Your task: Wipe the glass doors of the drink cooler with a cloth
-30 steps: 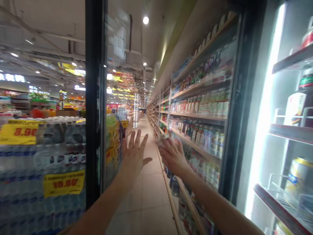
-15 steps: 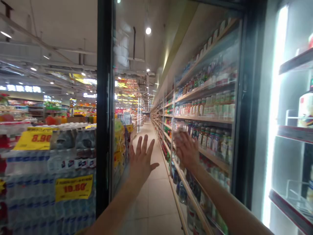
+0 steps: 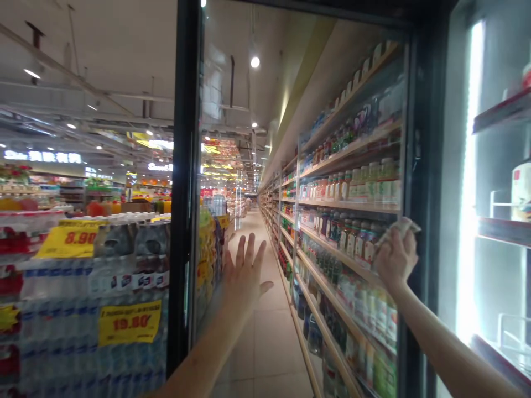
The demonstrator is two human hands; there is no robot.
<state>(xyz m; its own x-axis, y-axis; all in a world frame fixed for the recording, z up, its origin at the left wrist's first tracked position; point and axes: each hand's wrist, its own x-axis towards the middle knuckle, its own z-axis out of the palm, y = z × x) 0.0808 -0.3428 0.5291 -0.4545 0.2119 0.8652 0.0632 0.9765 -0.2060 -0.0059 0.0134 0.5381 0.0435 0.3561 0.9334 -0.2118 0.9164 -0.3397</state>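
Observation:
An opened glass fridge door [image 3: 187,138] with a black frame fills the middle of the view, and drink shelves show through its pane. With fingers spread, my left hand [image 3: 244,271] is up at the lower middle of the glass, apparently flat against it. My right hand [image 3: 396,257] is closed around a light, crumpled cloth [image 3: 402,225] near the right side of the pane, close to the frame. Part of the cloth is hidden under the fingers.
Lit fridge shelves [image 3: 501,228] with a bottle [image 3: 521,190] are at the far right. Stacked packs of bottled water [image 3: 58,320] with yellow price signs [image 3: 130,322] stand at the left. Beyond the glass, a tiled aisle floor [image 3: 269,337] runs along shelves of bottles.
My right hand has swept to the right across the glass with the cloth, toward the door frame. My left hand stays at about the same spot on the pane.

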